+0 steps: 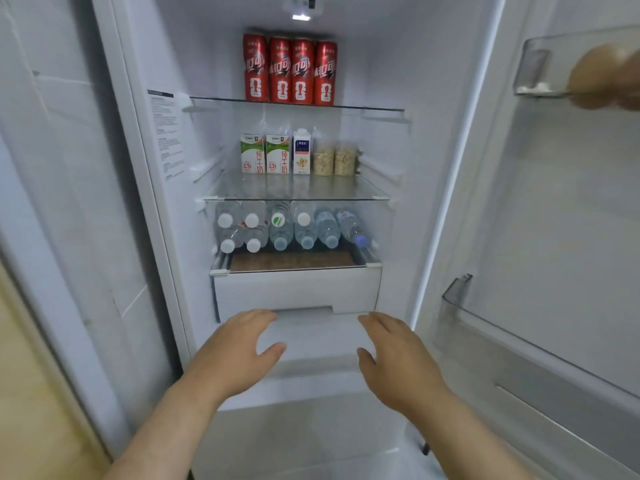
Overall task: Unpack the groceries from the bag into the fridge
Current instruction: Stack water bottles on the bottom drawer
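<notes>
The fridge stands open in front of me. Several red cans line the top glass shelf. Milk cartons, a white carton and two jars of oats stand on the middle shelf. Water bottles lie stacked on the shelf below. Under them is a white drawer, closed. My left hand and my right hand hover just below the drawer's front, palms facing each other, fingers relaxed, holding nothing. No bag is in view.
The fridge door hangs open on the right with clear door bins. Another person's hand shows behind the upper door bin. A white wall panel stands on the left.
</notes>
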A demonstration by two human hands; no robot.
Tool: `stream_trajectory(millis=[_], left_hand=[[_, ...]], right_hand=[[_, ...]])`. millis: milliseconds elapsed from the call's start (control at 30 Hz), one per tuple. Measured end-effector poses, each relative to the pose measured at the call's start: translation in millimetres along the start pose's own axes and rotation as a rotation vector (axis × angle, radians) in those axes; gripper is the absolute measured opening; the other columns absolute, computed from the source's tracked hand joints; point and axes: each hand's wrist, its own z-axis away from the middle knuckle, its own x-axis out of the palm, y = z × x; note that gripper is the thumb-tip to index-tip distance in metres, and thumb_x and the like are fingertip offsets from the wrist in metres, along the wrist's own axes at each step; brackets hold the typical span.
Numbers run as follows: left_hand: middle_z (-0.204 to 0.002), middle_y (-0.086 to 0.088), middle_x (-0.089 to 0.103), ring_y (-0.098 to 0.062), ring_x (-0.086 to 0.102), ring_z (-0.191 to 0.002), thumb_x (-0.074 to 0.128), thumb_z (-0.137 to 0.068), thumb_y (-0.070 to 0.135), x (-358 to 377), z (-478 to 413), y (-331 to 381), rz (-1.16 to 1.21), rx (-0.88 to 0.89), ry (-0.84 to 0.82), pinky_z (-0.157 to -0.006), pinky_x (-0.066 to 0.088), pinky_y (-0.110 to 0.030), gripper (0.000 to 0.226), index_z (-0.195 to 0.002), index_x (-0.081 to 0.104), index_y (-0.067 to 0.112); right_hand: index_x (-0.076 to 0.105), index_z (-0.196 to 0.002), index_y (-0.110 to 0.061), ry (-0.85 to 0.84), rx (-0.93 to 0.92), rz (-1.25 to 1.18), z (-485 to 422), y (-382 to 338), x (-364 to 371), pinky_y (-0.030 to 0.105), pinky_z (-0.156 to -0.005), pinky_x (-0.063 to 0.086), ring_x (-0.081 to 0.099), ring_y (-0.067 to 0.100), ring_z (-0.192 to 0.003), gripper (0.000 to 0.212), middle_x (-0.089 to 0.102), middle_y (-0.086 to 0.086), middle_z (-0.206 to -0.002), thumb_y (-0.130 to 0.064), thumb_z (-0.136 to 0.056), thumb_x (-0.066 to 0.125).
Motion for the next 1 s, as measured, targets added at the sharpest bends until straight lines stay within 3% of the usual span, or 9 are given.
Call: stream_trajectory(millis=[167,300,467,567,667,800,900,1000], left_hand=[[-0.151,0.016,0.037,-0.005,0.029,-0.14,0.051,-0.094,0.052,10,15,35,0.019,0.078,-0.021,-0.111,0.024,-0.021,0.056,-0.145,0.039,0.032],[-0.15,0.018,0.036,-0.004,0.029,-0.14,0.051,-0.094,0.052,21,26,68,0.037,0.161,-0.053,-0.11,0.023,-0.018,0.055,-0.144,0.039,0.034],[-0.148,0.022,0.036,0.0,0.028,-0.139,0.048,-0.09,0.06,38,43,112,0.059,0.249,-0.108,-0.108,0.021,-0.014,0.058,-0.143,0.04,0.036],[-0.146,0.022,0.039,-0.001,0.03,-0.138,0.036,-0.08,0.071,44,57,142,0.057,0.319,-0.138,-0.102,0.016,-0.008,0.073,-0.142,0.042,0.034],[-0.147,0.021,0.038,0.0,0.029,-0.138,0.046,-0.089,0.062,49,70,175,0.056,0.365,-0.127,-0.102,0.015,-0.007,0.062,-0.144,0.04,0.033],[-0.145,0.02,0.042,-0.003,0.035,-0.135,0.024,-0.067,0.075,56,97,217,0.069,0.371,-0.189,-0.107,0.024,-0.016,0.087,-0.141,0.045,0.033],[-0.147,0.02,0.039,-0.003,0.034,-0.137,0.033,-0.073,0.073,58,121,247,0.066,0.387,-0.213,-0.108,0.025,-0.018,0.08,-0.142,0.043,0.035],[-0.149,0.021,0.036,0.0,0.03,-0.138,0.05,-0.089,0.059,60,144,277,0.062,0.424,-0.203,-0.108,0.023,-0.016,0.061,-0.145,0.039,0.035]], right_hand=[[0.029,-0.152,-0.027,0.032,0.071,0.014,55,19,-12,0.024,-0.117,0.018,0.024,0.013,-0.145,0.053,0.028,-0.008,-0.158,-0.036,-0.101,0.041],[0.042,-0.146,-0.022,0.055,0.129,0.036,92,39,-20,0.029,-0.114,0.028,0.035,0.019,-0.14,0.05,0.041,-0.004,-0.15,-0.033,-0.097,0.045],[0.065,-0.117,-0.021,0.197,0.207,0.042,139,61,-30,0.031,-0.086,0.054,0.066,0.021,-0.107,0.043,0.067,-0.003,-0.118,-0.033,-0.077,0.059],[0.066,-0.115,-0.023,0.227,0.223,0.074,171,71,-42,0.029,-0.083,0.055,0.067,0.019,-0.104,0.04,0.068,-0.005,-0.115,-0.034,-0.077,0.056],[0.067,-0.113,-0.023,0.238,0.275,0.088,206,85,-57,0.027,-0.082,0.054,0.067,0.018,-0.102,0.041,0.069,-0.005,-0.113,-0.032,-0.073,0.063],[0.066,-0.115,-0.021,0.254,0.323,0.053,257,106,-74,0.028,-0.077,0.056,0.067,0.021,-0.098,0.043,0.067,-0.004,-0.114,-0.025,-0.073,0.071],[0.064,-0.115,-0.02,0.287,0.331,0.08,294,120,-87,0.028,-0.076,0.056,0.065,0.02,-0.097,0.04,0.065,-0.006,-0.114,-0.024,-0.076,0.07],[0.058,-0.127,-0.022,0.271,0.363,0.071,331,127,-103,0.028,-0.089,0.05,0.056,0.018,-0.113,0.039,0.057,-0.01,-0.126,-0.027,-0.088,0.06]])
